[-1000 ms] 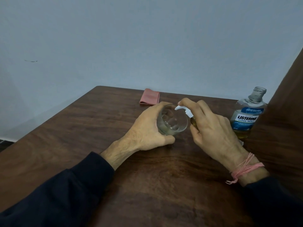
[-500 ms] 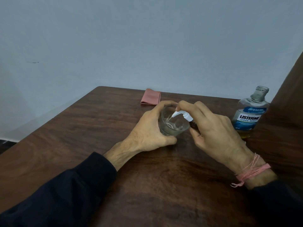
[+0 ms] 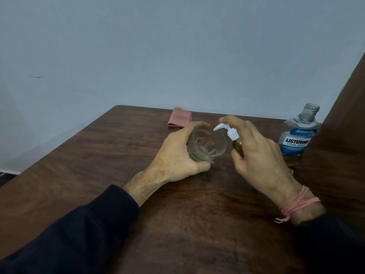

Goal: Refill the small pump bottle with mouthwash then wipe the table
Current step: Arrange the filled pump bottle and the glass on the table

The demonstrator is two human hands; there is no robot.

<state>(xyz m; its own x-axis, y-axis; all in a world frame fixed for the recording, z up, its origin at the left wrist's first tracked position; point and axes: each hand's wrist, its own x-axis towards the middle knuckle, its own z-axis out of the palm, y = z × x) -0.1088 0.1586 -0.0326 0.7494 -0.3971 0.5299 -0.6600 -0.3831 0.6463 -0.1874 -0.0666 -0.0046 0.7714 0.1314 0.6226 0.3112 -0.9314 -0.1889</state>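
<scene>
Head view, wood-grain worktop [image 3: 98, 175] against a pale wall. Left hand [image 3: 177, 157] wraps a clear glass tumbler [image 3: 207, 145], grip clamped round its side, glass tilted with its mouth toward the camera, base low on the worktop. Right hand [image 3: 258, 151] at 3 o'clock of the glass, grip clamped on the small pump bottle [image 3: 237, 144]; index finger rests on top of the white pump head [image 3: 227, 131], nozzle pointing over the glass rim. Amber liquid shows in the bottle body between the fingers. Whether any liquid leaves the nozzle, cannot tell. Mouthwash bottle [image 3: 298, 139] stands upright at 3 o'clock of the right hand, cap off, blue label, a shallow amber layer at the bottom. Folded pink cloth [image 3: 179, 120] lies flat at 11 o'clock of the glass, near the far worktop edge, apart from both hands. Pink string band [image 3: 296, 206] on the right wrist, dark sleeves [image 3: 79, 234] on both arms.
</scene>
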